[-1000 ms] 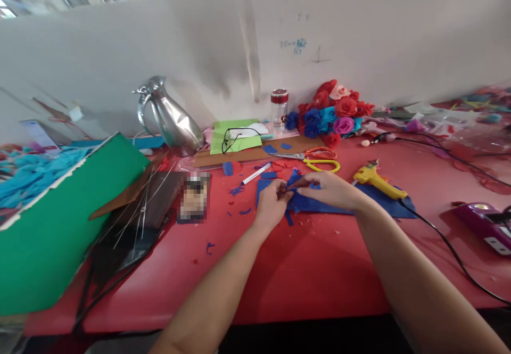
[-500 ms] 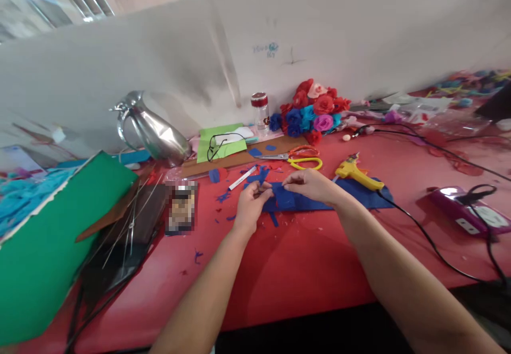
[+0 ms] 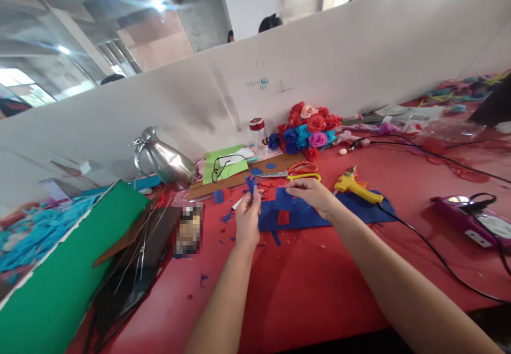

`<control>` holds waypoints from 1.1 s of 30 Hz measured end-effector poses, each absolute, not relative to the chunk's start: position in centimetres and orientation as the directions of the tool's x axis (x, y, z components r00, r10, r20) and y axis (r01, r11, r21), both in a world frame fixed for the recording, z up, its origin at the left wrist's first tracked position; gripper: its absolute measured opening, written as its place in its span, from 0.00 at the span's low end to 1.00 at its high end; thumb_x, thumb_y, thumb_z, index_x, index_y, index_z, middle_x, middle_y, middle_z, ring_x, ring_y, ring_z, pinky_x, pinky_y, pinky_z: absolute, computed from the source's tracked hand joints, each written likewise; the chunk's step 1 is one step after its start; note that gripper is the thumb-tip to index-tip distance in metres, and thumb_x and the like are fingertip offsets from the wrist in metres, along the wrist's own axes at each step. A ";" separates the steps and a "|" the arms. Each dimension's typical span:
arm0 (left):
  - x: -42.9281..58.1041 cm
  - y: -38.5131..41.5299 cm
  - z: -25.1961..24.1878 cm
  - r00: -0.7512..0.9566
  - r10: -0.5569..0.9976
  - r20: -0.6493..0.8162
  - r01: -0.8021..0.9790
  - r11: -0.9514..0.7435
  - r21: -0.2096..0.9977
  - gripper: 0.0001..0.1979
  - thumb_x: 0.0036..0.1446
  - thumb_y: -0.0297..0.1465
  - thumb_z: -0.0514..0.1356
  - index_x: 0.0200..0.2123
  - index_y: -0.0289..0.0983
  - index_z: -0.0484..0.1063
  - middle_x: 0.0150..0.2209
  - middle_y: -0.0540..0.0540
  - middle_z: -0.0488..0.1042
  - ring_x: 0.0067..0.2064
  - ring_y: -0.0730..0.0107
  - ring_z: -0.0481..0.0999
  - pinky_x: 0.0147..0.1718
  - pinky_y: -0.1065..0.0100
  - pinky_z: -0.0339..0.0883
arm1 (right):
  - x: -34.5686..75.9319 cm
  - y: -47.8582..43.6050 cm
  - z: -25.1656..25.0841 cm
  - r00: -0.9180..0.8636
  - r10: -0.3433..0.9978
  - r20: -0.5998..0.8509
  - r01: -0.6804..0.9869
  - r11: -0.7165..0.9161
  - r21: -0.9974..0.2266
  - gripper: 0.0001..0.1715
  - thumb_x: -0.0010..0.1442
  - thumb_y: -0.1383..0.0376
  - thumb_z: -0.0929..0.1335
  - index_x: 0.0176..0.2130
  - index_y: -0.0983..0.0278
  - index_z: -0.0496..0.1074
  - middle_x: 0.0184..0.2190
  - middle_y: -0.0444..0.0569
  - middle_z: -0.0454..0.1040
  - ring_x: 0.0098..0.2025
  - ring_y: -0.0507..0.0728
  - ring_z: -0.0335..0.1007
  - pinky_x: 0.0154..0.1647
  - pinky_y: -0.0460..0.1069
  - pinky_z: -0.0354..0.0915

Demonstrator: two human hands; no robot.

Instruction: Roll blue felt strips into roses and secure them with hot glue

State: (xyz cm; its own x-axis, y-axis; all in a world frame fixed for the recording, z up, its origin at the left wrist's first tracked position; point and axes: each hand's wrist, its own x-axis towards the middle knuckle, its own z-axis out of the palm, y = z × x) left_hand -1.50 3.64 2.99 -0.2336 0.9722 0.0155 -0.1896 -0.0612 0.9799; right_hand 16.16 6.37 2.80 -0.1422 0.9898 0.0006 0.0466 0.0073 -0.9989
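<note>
My left hand [image 3: 248, 218] is closed around a small bundled blue crepe paper piece [image 3: 250, 182], whose fringed top sticks up above the fingers. To its right, my right hand [image 3: 313, 195] pinches the edge of a small blue paper square [image 3: 283, 198] and holds it up. Beneath both hands lies a long blue crepe paper sheet [image 3: 295, 221], with a small red patch [image 3: 283, 217] showing on it. The yellow glue gun [image 3: 357, 186] rests on the sheet's right part. Behind the hands lie yellow- and orange-handled scissors [image 3: 293, 173].
Paper flowers [image 3: 309, 128] and a red-lidded jar [image 3: 258, 134] stand along the wall. A metal jug [image 3: 165, 157] leans at back left, near eyeglasses [image 3: 227, 165]. A green board [image 3: 88, 247] is at left. A black cord runs from the glue gun to a purple power box [image 3: 475, 218].
The view has tilted upward. My right hand has raised the blue square off the sheet. My left hand has lifted the bundled blue piece, now more upright.
</note>
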 end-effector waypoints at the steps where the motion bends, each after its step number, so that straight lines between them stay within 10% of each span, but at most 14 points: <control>1: -1.5 3.5 2.8 -0.218 0.976 0.009 -0.181 -0.049 0.982 0.18 0.44 0.43 0.68 0.33 0.35 0.76 0.18 0.56 0.61 0.20 0.81 0.54 0.21 0.73 0.45 | 16.0 6.3 2.8 -0.142 0.990 0.018 0.064 0.028 -0.998 0.17 0.45 0.55 0.71 0.31 0.65 0.77 0.27 0.45 0.76 0.29 0.52 0.68 0.34 0.48 0.63; 15: -1.9 3.2 3.1 -0.047 0.989 -0.138 -0.160 0.129 0.979 0.12 0.36 0.33 0.70 0.26 0.35 0.76 0.21 0.53 0.70 0.23 0.79 0.63 0.25 0.74 0.55 | 14.5 5.8 2.0 -0.270 0.958 0.095 0.239 0.162 -0.957 0.11 0.50 0.59 0.67 0.28 0.65 0.76 0.24 0.44 0.74 0.27 0.52 0.67 0.30 0.47 0.62; 33: -2.6 3.8 2.7 0.025 0.963 -0.268 -0.314 0.262 0.912 0.17 0.30 0.30 0.73 0.24 0.32 0.71 0.21 0.56 0.63 0.16 0.90 0.53 0.17 0.76 0.42 | 15.3 5.7 2.8 -0.332 0.943 -0.036 0.144 0.013 -0.989 0.07 0.49 0.64 0.70 0.29 0.63 0.78 0.28 0.43 0.79 0.31 0.52 0.72 0.40 0.49 0.66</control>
State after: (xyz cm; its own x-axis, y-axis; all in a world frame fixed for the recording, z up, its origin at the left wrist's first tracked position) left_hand -2.59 3.83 2.68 0.0249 0.9631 -0.2680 -0.3145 0.2620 0.9124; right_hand 15.29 5.67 2.83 -0.3319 0.9426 -0.0356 0.1444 0.0135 -0.9894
